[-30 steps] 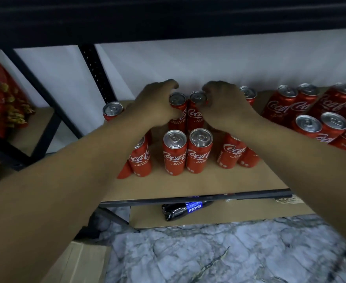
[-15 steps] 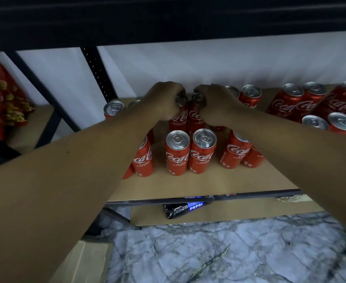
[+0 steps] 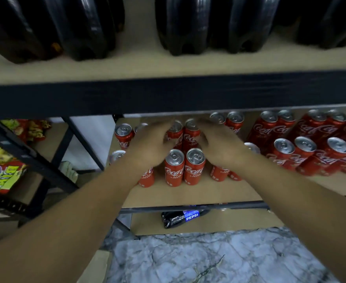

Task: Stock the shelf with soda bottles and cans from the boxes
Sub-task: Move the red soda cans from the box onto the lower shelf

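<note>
Now, through the head camera, my left hand and right hand are hanging on either side of the two back cans. Half a second ago my fingers were curled over those cans' tops. Those silver tops are now showing again between my hands, so I judge I am letting go and drawing back. Both hands are smeared by motion, though, so I cannot tell whether my fingers are spread loose or still brushing the cans.

The two back cans are standing upright on the middle shelf board, just behind the front pair and in line with it. More cans are crowding the right of the same board.

My head is also tilting up. The upper shelf and its row of dark bottles are coming into sight, where before I saw only the black rail.

A Pepsi bottle is lying on its side on the lowest board. Snack bags are sitting on the rack to the left.

For the task, I take this pair as placed, and the next cans are waiting in a box.
</note>
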`<state>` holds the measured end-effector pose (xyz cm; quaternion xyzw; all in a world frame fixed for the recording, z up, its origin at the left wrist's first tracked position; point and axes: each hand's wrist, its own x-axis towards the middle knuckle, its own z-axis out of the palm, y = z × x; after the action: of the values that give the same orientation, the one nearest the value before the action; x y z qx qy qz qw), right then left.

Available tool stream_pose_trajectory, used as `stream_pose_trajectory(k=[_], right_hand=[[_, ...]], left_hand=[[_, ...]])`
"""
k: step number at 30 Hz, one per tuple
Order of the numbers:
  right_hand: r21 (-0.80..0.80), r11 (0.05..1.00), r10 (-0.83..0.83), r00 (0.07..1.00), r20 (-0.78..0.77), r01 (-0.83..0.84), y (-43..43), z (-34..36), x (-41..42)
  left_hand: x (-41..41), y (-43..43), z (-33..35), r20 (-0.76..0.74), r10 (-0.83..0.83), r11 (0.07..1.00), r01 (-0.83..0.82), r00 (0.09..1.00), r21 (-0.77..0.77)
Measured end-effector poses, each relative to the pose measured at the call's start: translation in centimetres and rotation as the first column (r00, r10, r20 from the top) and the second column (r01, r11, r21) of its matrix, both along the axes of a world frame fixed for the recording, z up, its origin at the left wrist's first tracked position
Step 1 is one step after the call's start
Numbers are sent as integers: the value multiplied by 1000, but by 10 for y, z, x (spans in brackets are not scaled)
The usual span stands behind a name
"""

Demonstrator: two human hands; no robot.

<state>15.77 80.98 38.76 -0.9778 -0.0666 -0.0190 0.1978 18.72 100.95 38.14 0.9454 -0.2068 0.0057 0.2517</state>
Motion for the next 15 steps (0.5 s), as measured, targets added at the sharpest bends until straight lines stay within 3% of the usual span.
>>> stream_pose_trajectory(k=[3,10,15], right_hand=[[-6,1000,-2,1000,5,2,7,16,-47],[61,998,-15,998,-60,19,19,38,-134],[23,999,-26,998,-64,27,29,59,-195]], left_hand=[[-41,9,9,-61,14,1000,-15,998,-12],[-125,19,43,-48,79,997,-79,996,13],[-184,27,70,-62,41,999,-41,997,3]])
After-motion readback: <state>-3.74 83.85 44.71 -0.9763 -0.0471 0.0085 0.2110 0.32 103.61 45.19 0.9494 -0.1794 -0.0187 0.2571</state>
